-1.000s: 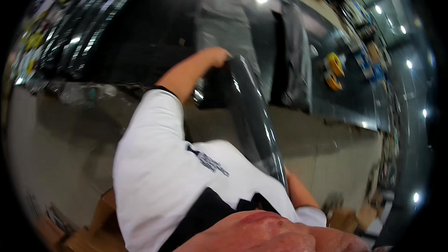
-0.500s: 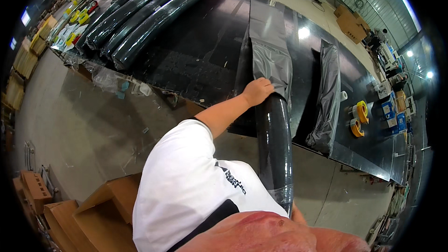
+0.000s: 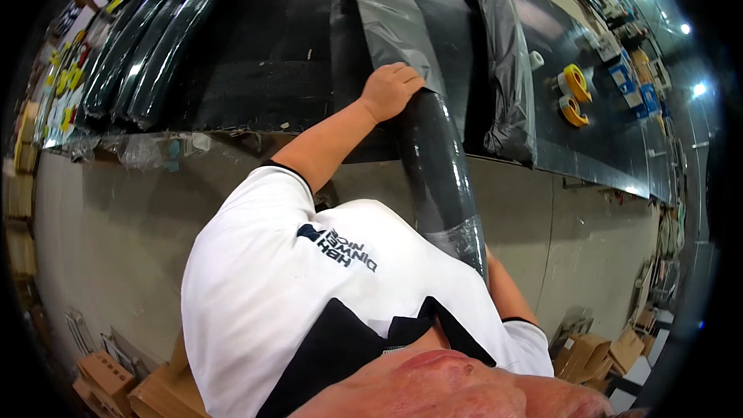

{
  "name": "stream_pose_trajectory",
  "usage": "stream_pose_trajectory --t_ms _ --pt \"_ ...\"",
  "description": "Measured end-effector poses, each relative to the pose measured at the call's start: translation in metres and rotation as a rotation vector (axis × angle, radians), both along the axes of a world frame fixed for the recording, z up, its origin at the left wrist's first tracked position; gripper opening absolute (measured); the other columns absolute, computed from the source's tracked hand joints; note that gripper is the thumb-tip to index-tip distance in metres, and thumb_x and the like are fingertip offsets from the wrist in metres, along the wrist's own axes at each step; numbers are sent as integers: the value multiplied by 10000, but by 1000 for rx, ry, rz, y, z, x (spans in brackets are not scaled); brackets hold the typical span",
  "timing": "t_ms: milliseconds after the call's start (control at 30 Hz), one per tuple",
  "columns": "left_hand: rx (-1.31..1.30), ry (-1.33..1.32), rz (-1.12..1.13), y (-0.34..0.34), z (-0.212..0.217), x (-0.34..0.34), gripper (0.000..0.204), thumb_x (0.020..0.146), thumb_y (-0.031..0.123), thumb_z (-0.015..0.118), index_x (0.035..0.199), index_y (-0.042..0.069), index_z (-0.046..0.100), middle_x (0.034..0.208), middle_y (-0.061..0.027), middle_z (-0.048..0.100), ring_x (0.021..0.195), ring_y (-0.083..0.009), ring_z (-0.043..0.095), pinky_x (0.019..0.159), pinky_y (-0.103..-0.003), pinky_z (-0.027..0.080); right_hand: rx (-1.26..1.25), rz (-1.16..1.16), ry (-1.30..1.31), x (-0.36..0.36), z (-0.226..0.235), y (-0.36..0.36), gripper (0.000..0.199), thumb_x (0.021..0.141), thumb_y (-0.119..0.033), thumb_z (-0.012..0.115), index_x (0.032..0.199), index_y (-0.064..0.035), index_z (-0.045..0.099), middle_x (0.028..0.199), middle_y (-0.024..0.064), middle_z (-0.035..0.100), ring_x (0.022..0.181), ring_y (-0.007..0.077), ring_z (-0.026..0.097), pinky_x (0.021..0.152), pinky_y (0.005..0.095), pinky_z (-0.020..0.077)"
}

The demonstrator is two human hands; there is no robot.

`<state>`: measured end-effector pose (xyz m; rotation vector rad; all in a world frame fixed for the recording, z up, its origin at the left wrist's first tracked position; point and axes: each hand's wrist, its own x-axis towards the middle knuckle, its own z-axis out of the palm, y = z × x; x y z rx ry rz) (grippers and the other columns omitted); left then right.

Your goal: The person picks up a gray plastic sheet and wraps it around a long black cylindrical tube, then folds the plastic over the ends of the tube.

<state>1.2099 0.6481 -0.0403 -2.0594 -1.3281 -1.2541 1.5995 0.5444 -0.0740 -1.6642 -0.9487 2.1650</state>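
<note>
A long, glossy, film-wrapped black cylinder [image 3: 437, 162] crosses the front edge of the black, smooth-topped bench [image 3: 271, 85], its near end against the person's body over the grey floor [image 3: 511, 209]. The left hand [image 3: 393, 91] is closed on the near edge of a flat, matte grey plastic sleeve [image 3: 395, 27], at the cylinder's far end. The right hand is hidden; its grip I cannot tell. Broad bench surface separates the sleeve from shiny black wrapped tubes [image 3: 166, 39] leftward; a narrower strip separates it from a crumpled grey plastic sleeve [image 3: 507, 77] rightward.
</note>
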Motion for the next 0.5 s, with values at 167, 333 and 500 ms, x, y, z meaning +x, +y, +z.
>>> stream_pose_trajectory --t_ms 167,333,500 --pt "-124 -142 114 -28 -31 -13 139 775 75 632 906 89 675 904 -56 638 876 -278 615 781 -363 506 -3 -29 13 3 0 -8 339 998 -275 489 1206 -35 608 1058 128 680 889 237 674 780 364 560" --pt "-100 -111 9 -50 -11 18 158 774 55 622 924 82 664 904 -56 629 898 -274 610 823 -374 493 -6 -29 19 3 -3 -6 339 1000 -276 486 1202 -34 610 1054 127 681 887 237 674 779 364 560" --pt "-151 -351 337 -60 -26 27 493 744 143 679 1190 13 513 1255 -158 478 1082 -322 543 1006 -407 406 -3 -20 20 2 -3 -3 339 1001 -278 483 1199 -34 612 1050 127 681 884 237 675 777 365 561"
